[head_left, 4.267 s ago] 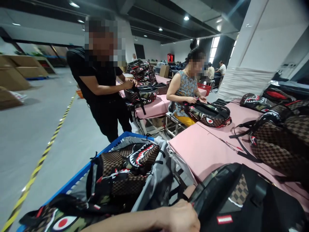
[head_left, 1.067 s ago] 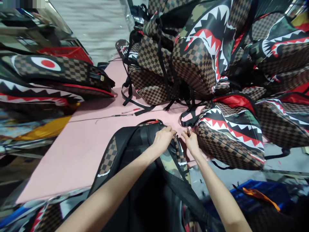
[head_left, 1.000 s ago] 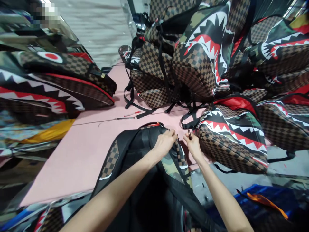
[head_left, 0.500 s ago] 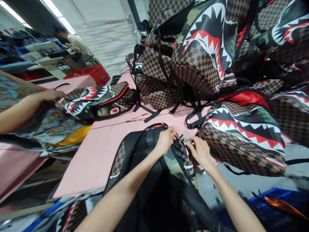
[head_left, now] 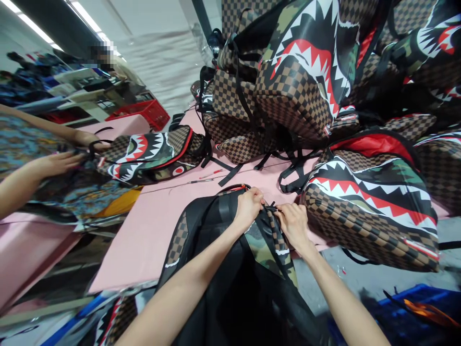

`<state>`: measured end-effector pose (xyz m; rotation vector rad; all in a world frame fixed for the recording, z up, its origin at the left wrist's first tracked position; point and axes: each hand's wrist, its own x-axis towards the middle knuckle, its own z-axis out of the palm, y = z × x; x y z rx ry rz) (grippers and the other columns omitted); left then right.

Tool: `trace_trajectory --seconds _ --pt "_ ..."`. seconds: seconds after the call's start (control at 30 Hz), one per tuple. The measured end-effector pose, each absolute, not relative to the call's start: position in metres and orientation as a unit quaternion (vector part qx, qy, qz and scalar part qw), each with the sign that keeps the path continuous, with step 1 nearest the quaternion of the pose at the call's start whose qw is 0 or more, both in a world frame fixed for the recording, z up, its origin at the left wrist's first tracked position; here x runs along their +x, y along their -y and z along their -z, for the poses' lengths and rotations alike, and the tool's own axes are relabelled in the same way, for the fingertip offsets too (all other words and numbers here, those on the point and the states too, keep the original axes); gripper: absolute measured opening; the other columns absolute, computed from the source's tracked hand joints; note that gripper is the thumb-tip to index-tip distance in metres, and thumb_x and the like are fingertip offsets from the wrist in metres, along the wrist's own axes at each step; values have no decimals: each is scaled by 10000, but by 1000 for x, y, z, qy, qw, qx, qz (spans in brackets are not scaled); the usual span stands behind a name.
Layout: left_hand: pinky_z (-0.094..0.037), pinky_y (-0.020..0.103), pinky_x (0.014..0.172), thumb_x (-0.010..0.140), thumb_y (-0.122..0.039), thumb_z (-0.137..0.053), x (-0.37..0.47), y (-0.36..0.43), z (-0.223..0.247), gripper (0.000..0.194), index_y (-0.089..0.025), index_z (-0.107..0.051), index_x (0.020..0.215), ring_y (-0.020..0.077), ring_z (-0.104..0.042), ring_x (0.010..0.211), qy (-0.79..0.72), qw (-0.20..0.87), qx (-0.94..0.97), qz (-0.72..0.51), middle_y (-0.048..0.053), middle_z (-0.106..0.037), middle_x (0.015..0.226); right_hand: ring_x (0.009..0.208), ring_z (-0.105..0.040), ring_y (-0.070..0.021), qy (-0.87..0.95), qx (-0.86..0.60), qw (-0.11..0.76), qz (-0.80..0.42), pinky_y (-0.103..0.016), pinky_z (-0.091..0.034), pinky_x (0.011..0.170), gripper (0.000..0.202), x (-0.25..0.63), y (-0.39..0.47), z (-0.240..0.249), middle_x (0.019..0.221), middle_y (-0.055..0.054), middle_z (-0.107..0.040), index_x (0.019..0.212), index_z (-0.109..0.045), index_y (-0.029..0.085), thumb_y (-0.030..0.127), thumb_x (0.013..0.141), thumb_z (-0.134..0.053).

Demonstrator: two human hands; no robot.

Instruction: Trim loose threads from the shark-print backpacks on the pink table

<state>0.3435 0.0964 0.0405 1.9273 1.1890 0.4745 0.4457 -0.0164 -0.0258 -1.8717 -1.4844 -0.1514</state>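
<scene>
Black back panel up, the backpack (head_left: 230, 269) lies in front of me on the pink table (head_left: 144, 226), its top end pointing away from me, its lower part hanging over the near edge. My left hand (head_left: 248, 206) is curled down over the top edge of the bag, fingers closed on the fabric beside the checkered and camouflage side strip. My right hand (head_left: 293, 223) sits just beside it, thumb and fingertips pinched on a small dark piece at the bag's top corner; whether it is a zip pull or a strap end, I cannot tell. The two hands nearly touch. Just right of my right hand lies a shark-mouth backpack (head_left: 370, 206) on its side, and behind it rises a pile of checkered backpacks (head_left: 288, 81). At the left, a co-worker's hand (head_left: 54, 163) reaches towards another shark-mouth bag (head_left: 151, 154) on the same table.
</scene>
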Motion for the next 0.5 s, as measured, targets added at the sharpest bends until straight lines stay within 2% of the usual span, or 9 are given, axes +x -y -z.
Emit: trace_trajectory --seconds 0.33,0.43,0.5 --pt "-410 180 481 787 -144 -461 349 -97 -40 142 -156 -539 668 86 -542 454 -481 419 748 -183 -5 -600 560 746 -515 -199 586 -722 365 54 -346 -271 711 145 445 12 24 794 -42 -642 880 -621 172 204 911 -484" --pt "-410 184 459 800 -147 -435 347 -89 -54 152 -143 -558 711 98 -566 488 -484 443 729 -195 23 -632 628 760 -530 -200 546 -723 422 13 -339 -314 722 162 443 18 25 802 -46 -644 870 -627 174 221 906 -476" --pt "-456 201 522 808 -171 -438 334 -79 -72 179 -135 -605 752 119 -607 583 -389 507 754 -150 47 -666 721 799 -546 -199 474 -720 504 -49 -327 -360 745 161 446 32 30 846 -48 -643 889 -624 179 270 891 -491"
